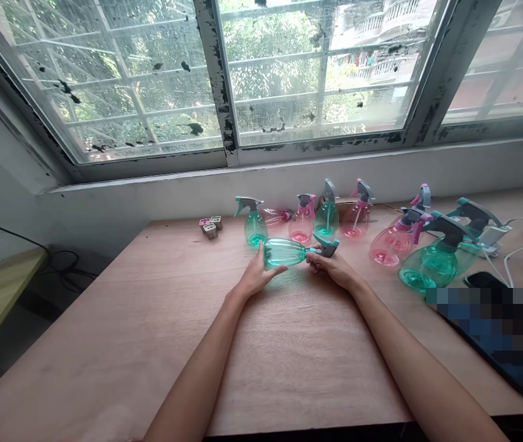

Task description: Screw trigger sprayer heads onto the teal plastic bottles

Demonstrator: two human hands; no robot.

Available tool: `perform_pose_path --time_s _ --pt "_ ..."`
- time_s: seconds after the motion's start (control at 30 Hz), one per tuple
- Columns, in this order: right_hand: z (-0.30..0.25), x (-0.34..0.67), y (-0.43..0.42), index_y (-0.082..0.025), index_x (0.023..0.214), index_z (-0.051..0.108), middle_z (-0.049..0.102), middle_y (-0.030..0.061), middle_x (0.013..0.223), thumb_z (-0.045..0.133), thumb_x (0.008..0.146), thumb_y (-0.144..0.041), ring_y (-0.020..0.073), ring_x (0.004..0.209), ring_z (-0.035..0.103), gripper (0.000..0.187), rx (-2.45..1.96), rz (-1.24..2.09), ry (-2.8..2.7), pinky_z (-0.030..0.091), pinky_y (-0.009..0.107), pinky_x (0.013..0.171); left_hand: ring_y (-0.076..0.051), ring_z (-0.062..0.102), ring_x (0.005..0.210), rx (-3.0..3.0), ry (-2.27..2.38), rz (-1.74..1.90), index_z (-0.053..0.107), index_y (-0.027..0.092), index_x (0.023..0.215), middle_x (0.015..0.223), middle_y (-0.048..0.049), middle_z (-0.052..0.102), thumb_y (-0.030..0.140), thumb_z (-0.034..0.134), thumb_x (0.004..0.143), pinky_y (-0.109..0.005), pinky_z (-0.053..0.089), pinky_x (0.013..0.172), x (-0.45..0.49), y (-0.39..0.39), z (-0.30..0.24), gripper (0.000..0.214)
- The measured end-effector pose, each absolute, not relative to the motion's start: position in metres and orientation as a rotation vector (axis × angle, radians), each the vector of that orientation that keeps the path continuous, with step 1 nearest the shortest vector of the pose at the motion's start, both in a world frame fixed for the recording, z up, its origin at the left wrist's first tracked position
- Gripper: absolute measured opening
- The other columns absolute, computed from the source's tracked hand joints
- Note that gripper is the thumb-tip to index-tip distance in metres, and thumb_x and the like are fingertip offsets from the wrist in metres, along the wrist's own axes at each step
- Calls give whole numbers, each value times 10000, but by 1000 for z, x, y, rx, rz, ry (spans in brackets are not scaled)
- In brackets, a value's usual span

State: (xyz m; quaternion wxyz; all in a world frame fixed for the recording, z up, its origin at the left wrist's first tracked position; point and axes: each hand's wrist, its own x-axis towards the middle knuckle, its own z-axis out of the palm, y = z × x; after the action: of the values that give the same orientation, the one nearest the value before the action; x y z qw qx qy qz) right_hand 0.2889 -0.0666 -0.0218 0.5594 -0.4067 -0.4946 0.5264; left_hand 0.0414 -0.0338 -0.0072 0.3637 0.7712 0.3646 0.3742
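A green spray bottle (286,252) lies on its side, lifted just above the wooden table (151,319). My left hand (258,274) cups its rounded body from below and behind, fingers curled round it. My right hand (333,267) pinches the neck at the grey trigger head (326,247). Both arms reach forward from the near edge.
Several green and pink spray bottles stand or lean along the back by the wall, among them a green one (255,224) and a pink one (302,222). Small square blocks (210,226) lie at the back left. A phone (485,280), a white charger (494,236) and a blurred dark item sit right.
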Motion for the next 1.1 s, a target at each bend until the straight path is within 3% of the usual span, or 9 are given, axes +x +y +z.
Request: perform_pose_path --time_s 0.17,0.37,0.7,0.9,1.0,1.1 --pt "-20 288 -67 -233 836 677 657 -20 730 830 695 -488 132 573 535 329 -955 1225 -1192 444 287 538 -340 523 1281 1997 940 948 418 244 1439 1371 -133 584 545 674 820 -515 366 1113 42 -35 -3 735" --pt "-23 291 -66 -231 806 666 685 -2 723 795 720 -524 127 528 528 331 -1006 1224 -1169 438 284 497 -339 503 1295 1994 958 960 296 260 1509 1386 -130 567 533 733 766 -499 363 1110 44 -36 -4 904" --pt "-20 288 -66 -251 881 693 626 -47 675 840 693 -445 130 553 532 307 -949 1190 -1201 433 300 549 -337 468 1331 1959 1015 984 282 214 1508 1411 -158 534 553 668 815 -476 343 1118 41 -28 -12 862" --pt "-24 290 -65 -233 758 669 652 -15 708 799 722 -514 120 530 526 312 -989 1211 -1167 418 292 498 -315 339 1440 2007 963 1001 204 281 1547 1542 -118 408 467 772 750 -466 244 1188 42 -30 -10 996" --pt "-23 290 -66 -230 748 664 649 -16 692 809 714 -508 121 531 528 315 -994 1225 -1171 413 287 496 -327 399 1408 2006 950 981 127 283 1563 1552 -131 399 462 783 743 -490 296 1160 41 -32 -10 1065" --pt "-22 290 -67 -234 790 672 649 -24 699 814 718 -484 115 527 524 296 -992 1235 -1181 407 278 497 -354 470 1350 1998 938 960 174 249 1558 1487 -164 485 485 769 753 -510 349 1125 40 -32 -10 1029"
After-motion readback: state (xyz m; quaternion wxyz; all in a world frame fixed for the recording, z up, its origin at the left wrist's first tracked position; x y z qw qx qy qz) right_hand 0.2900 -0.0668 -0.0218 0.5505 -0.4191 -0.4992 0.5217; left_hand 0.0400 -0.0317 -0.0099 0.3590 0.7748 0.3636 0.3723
